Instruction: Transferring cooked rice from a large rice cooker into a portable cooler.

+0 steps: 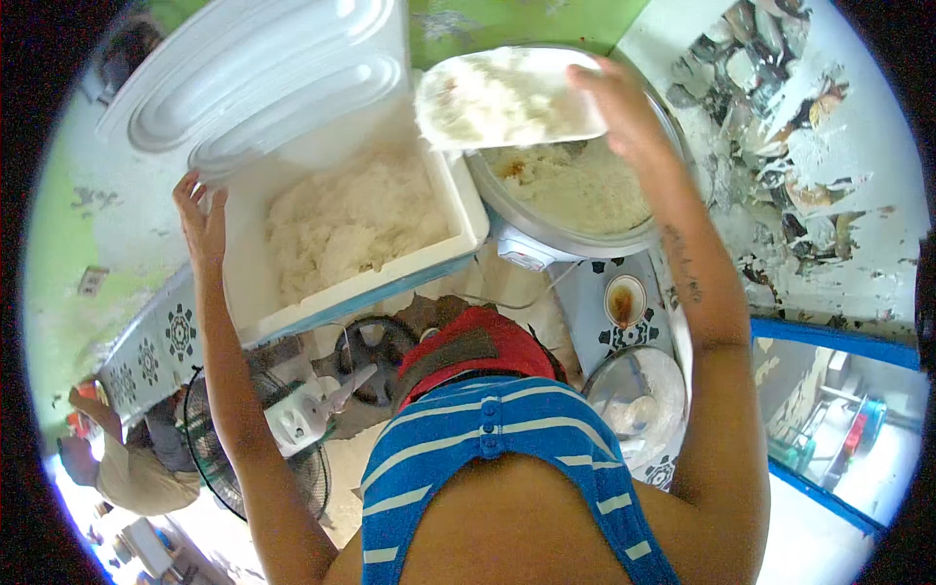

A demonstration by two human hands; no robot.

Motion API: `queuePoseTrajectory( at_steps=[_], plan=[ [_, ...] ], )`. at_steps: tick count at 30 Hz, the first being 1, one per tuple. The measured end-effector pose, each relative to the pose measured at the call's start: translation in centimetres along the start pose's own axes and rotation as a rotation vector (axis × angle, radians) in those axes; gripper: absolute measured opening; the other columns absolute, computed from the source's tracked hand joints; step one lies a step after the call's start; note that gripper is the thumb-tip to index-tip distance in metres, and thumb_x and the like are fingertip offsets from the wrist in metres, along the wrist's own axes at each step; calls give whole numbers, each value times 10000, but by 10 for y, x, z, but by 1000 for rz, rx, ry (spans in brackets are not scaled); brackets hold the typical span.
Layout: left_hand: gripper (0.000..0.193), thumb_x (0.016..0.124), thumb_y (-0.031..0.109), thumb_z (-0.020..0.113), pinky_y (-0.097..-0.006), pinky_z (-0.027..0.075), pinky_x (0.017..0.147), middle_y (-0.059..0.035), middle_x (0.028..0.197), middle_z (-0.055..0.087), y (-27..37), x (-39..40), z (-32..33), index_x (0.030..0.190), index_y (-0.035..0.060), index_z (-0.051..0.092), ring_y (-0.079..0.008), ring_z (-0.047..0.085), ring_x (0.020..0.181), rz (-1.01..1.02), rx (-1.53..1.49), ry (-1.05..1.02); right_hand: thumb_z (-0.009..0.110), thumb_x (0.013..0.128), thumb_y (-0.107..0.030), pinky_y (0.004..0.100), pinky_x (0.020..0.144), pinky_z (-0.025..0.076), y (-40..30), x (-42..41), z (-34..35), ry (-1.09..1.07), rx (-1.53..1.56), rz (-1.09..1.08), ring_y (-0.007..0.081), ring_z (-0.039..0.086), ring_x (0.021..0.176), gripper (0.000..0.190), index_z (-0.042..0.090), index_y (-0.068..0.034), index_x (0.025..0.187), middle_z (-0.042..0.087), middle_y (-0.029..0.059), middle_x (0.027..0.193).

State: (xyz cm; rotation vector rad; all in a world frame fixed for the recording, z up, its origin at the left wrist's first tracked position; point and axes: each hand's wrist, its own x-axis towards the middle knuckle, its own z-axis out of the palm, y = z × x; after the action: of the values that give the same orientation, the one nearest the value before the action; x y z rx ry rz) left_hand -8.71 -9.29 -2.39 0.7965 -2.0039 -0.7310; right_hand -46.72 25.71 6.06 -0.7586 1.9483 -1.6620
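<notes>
My right hand (621, 110) grips the right end of a shallow white tray (578, 121), its thumb over the rim. White cooked rice (497, 106) lies in the tray, which is held over the back part of a large round rice cooker (504, 197). Pale rice (585, 190) with a brown spot shows inside the cooker. To the left stands a cooler box (472, 216), white inside and blue outside, holding a mound of rice (358, 219). Its white lid (270, 80) is raised. My left hand (201, 223) is at the box's left side, fingers apart near the lid's edge; contact is unclear.
A stained small dish (626, 300) and a round transparent lid (636, 406) lie at the right. Below the cooler box are a white power strip (296, 424) and a black fan (219, 453). A cord (541, 292) runs from the cooker. Another person (142, 468) is at far left.
</notes>
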Motion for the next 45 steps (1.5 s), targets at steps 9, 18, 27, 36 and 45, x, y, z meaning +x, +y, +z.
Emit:
queuePoseTrajectory(
  at_steps=[9,18,27,36,45],
  plan=[
    [571,805,111,666,-392,369,972,-165,1265,412,-12,3,-2,1259,-13,344,-282,459,1118,-22,61,3,534,873,-249,405,865,450,63,45,-92,146,-1031,37,358,590,993,427,529,33,1194,605,248,1086],
    [594,800,151,675,-408,367,969,-181,1266,417,6,-1,2,1270,3,343,-297,466,1115,-39,121,6,549,863,-248,493,822,449,119,97,-68,17,-994,-419,424,578,930,306,582,8,1028,616,245,973],
    [561,812,192,664,-406,394,925,-196,1239,425,11,-1,-1,1238,3,352,-288,476,1101,-94,-106,5,558,879,-293,482,811,460,157,101,-26,-247,-997,-417,410,573,939,324,581,-9,1032,608,239,979],
    [578,819,214,656,-430,362,962,-218,1281,398,20,-2,-2,1244,-2,330,-304,433,1164,-159,-50,-29,512,909,-193,481,783,443,96,-3,2,-61,-754,-106,421,589,920,297,540,5,1129,608,265,963],
    [625,803,225,680,-433,324,1001,-218,1292,381,16,-1,-3,1271,-4,335,-327,413,1194,-114,-62,-43,520,853,-201,489,787,460,140,16,-14,77,-834,137,419,595,904,326,564,-27,1126,626,245,962]
  ],
)
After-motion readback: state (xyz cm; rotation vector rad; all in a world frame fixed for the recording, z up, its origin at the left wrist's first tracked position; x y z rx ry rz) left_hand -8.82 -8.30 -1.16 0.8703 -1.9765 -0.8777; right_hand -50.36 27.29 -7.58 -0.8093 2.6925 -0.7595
